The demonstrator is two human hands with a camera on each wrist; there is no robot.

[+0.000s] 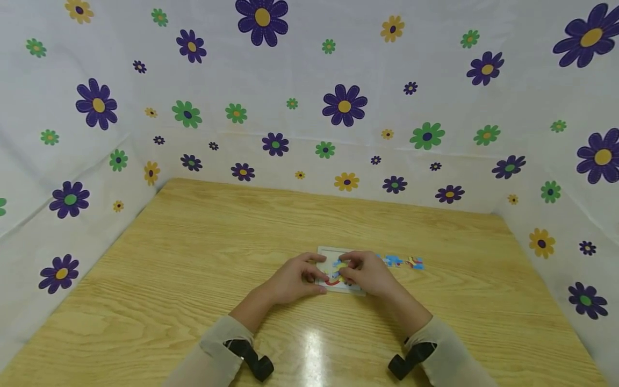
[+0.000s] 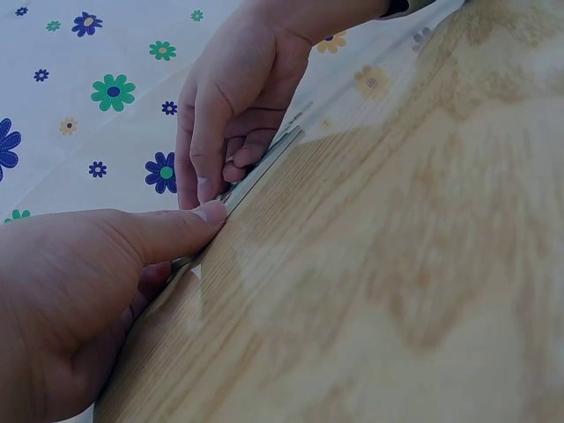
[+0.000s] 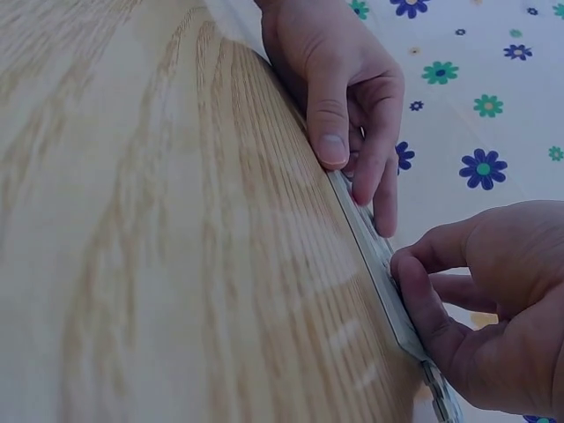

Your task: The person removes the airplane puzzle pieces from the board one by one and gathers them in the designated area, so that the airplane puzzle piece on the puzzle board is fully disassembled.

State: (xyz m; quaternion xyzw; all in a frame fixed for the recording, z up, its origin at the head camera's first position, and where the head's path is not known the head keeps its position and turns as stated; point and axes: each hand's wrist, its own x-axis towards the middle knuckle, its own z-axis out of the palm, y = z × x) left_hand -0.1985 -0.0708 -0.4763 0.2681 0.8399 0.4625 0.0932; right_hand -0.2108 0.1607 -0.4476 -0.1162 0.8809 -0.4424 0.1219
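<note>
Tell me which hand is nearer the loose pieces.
The right hand. It's on the side of the board where the pieces lie; the left hand is on the opposite side.

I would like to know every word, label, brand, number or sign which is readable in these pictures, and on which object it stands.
No word, label, brand, number or sign can be read in any view.
Board: partly covered, and its coloured print is too small to make out any text.
Colourful pieces beside it: too small and blurred to read.
Flowered cloth: flower pattern, no readable writing.
</note>
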